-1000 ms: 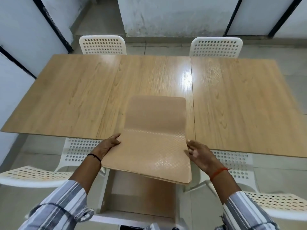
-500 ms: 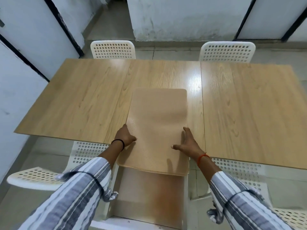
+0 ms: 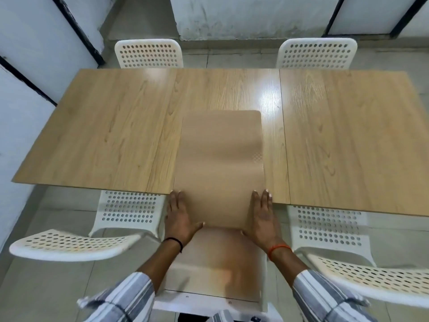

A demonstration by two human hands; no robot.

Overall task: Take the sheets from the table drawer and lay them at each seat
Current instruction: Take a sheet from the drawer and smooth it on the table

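While the sheets [image 3: 220, 168] run lengthwise near-to-far across the table [image 3: 104, 126], I note my left hand [image 3: 180, 217] and right hand [image 3: 262, 217] flat, fingers straight, flanking their near overhanging end.

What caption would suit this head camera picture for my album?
Both hands, left and right, flat on tan sheets lying on the wooden table above the open drawer.

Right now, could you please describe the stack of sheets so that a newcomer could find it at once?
Start at the long wooden table. At the middle of its near edge lies the stack of sheets, overhanging the open drawer. It is matte tan with rounded corners, duller than the glossy wood grain, with the left hand and right hand at its sides.
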